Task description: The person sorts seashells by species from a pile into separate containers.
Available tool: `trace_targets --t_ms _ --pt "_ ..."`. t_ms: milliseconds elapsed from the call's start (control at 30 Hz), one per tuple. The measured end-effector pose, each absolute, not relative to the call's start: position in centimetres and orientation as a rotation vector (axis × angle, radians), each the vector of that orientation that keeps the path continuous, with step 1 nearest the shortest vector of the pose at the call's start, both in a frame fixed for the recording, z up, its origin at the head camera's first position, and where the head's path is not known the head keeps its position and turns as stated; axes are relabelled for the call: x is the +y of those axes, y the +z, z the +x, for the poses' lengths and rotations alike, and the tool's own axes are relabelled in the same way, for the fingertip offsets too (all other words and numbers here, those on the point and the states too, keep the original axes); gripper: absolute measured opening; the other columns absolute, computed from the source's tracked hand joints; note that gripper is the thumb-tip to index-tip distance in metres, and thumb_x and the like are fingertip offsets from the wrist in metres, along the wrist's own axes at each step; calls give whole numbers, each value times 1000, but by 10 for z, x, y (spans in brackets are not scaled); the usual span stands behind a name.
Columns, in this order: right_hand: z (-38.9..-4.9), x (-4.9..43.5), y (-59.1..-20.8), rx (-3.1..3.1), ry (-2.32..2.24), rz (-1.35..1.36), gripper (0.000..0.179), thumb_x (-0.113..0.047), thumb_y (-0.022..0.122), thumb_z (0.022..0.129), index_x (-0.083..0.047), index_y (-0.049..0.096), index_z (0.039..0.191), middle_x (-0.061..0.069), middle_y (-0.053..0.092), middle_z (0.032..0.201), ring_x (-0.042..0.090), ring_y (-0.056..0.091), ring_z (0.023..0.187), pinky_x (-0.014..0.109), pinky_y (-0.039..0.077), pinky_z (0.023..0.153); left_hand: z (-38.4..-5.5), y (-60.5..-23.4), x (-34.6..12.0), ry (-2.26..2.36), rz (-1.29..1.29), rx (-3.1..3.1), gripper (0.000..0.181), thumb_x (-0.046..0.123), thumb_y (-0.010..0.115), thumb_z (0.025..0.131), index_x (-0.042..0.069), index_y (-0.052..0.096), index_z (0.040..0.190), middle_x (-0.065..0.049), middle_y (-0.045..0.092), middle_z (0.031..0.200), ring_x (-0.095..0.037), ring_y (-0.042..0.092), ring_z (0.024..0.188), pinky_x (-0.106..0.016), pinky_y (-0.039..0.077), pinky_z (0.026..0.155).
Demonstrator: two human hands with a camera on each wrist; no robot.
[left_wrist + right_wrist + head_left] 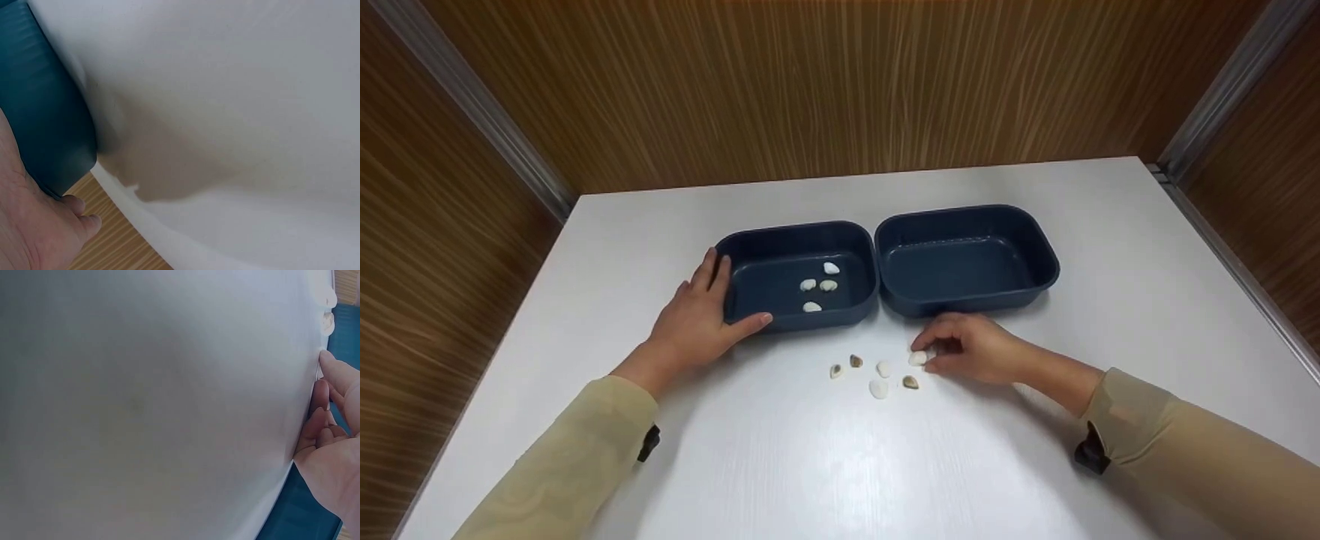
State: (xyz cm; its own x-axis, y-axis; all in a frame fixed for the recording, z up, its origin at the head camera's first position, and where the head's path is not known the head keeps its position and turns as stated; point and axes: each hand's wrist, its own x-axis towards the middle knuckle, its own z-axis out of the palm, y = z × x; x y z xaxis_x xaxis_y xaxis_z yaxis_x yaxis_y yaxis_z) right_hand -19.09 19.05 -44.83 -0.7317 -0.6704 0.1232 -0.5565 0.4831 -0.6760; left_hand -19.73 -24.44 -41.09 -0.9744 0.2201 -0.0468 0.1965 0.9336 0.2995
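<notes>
In the head view my left hand [695, 319] rests against the left end of the left dark blue container [810, 322], fingers extended along its rim and thumb over the near edge. In that container lie several whitish seashells [828, 286]. My right hand [976, 349] is down at the table in front of the right dark blue container [967, 304], thumb and forefinger pinching a white seashell [917, 358]. To its left lie several loose shells: white ones, such as a flat seashell [878, 388], and brown ones, such as a small seashell [910, 382].
The two containers stand side by side on a white table [810, 465]. No shells show in the right one. A wood-grain panel [840, 90] rises behind the table, with more panels at left and right.
</notes>
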Motion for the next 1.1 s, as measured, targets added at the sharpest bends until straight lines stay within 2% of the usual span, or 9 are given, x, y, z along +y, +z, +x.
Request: trace_targets --t_ms 133,900,1100 --pt "-191 191 -449 2561 -1086 -1085 23 -6 87 88 -11 81 110 4 69 96 18 61 87 25 51 75 -197 -411 -245 455 332 3005 126 91 44 90 3 3 170 -20 -8 177 -49 16 159 -60 13 128" --pt "-191 189 -449 2557 -1072 -1098 19 -4 85 89 -10 79 107 3 67 95 17 60 88 24 50 76 -198 -412 -245 435 328 3024 125 91 44 90 4 5 170 -20 -6 177 -54 21 155 -61 17 127" --pt "-191 190 -449 2552 -1079 -1098 18 -4 83 90 -10 79 106 2 67 95 18 60 88 25 51 77 -196 -410 -244 452 344 3031 124 90 44 91 3 6 170 -20 -5 177 -48 19 158 -59 14 128"
